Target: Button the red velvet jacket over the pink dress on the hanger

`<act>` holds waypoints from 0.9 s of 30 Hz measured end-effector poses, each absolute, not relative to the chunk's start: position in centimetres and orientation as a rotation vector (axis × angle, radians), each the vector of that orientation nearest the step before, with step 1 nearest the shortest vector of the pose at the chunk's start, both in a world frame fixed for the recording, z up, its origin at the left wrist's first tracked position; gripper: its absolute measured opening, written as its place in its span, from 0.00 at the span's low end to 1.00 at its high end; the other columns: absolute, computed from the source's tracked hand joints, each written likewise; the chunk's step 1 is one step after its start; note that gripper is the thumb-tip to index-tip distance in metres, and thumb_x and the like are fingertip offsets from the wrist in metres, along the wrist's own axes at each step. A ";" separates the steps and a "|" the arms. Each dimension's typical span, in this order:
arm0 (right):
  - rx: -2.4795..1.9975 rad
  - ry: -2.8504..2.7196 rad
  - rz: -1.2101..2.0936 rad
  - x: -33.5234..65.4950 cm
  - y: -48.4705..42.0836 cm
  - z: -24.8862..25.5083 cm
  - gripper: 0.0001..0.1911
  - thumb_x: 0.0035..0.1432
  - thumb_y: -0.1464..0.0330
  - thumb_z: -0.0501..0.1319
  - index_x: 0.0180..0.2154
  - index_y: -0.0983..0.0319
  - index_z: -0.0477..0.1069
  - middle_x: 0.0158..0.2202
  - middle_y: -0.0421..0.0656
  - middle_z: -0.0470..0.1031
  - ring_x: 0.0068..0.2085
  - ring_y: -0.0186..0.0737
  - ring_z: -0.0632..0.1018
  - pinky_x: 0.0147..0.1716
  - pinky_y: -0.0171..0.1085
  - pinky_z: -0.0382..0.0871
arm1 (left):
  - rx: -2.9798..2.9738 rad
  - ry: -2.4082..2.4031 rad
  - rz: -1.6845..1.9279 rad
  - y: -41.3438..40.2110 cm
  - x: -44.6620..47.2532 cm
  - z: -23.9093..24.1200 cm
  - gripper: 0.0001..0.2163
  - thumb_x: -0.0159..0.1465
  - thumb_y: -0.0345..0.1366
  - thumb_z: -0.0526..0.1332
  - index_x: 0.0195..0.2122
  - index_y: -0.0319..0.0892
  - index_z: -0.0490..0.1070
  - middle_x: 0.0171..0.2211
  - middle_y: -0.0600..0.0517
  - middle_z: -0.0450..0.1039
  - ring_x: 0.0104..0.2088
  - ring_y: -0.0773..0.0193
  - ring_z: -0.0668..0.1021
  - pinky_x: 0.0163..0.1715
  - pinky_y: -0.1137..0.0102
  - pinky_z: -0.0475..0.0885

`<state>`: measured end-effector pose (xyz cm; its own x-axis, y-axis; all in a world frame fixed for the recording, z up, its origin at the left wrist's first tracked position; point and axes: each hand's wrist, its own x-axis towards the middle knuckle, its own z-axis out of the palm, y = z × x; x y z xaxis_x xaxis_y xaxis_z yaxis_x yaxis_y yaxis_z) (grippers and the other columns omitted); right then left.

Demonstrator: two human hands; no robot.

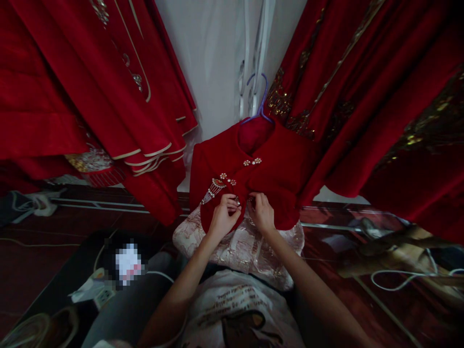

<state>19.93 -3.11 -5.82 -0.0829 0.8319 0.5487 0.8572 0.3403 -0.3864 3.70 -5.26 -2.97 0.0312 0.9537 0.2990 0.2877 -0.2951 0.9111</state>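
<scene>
A short red jacket [286,154] hangs on a purple hanger [266,94], its lower part resting over pale patterned fabric [184,237] on my lap. Down its front are a beaded flower clasp [252,162], a second flower clasp [228,180] and a fan-shaped tassel brooch [213,189]. My left hand [225,215] pinches the left front edge at the hem, by a small shiny clasp piece [237,201]. Opposite it, my right hand [261,211] has its fingers closed on the right front edge. A gap lies between the two edges.
Red garments with cream trim [119,111] hang at left. Sequinned red garments [340,106] hang at right. A white cabinet [213,58] stands behind. On a dark surface at left lies a power strip [103,294]. Wooden pieces [402,251] and a white cable [395,289] lie at right.
</scene>
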 end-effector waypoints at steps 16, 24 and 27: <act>-1.275 -1.705 0.629 21.6 -2.0 -3.0 0.14 0.49 0.74 0.60 0.41 0.62 0.71 0.37 0.43 0.73 0.32 0.34 0.75 0.30 0.34 0.73 | 1.559 1.254 1.323 -4.9 3.5 -2.9 0.07 0.57 0.32 0.64 0.36 0.42 0.68 0.32 0.53 0.75 0.31 0.69 0.78 0.33 0.74 0.74; -1.120 -1.725 1.323 24.5 -3.0 1.3 0.15 0.44 0.70 0.67 0.38 0.64 0.72 0.31 0.41 0.76 0.33 0.34 0.77 0.37 0.36 0.73 | 1.603 1.240 1.308 -4.9 3.5 -2.6 0.04 0.57 0.31 0.62 0.35 0.41 0.71 0.31 0.53 0.76 0.31 0.69 0.78 0.34 0.74 0.74; -0.992 -1.704 1.581 24.9 -3.7 3.1 0.16 0.45 0.70 0.67 0.39 0.63 0.72 0.33 0.41 0.77 0.35 0.33 0.78 0.38 0.35 0.73 | 1.575 1.236 1.282 -4.7 3.6 -2.9 0.08 0.53 0.25 0.61 0.34 0.40 0.70 0.30 0.54 0.75 0.29 0.70 0.77 0.33 0.75 0.74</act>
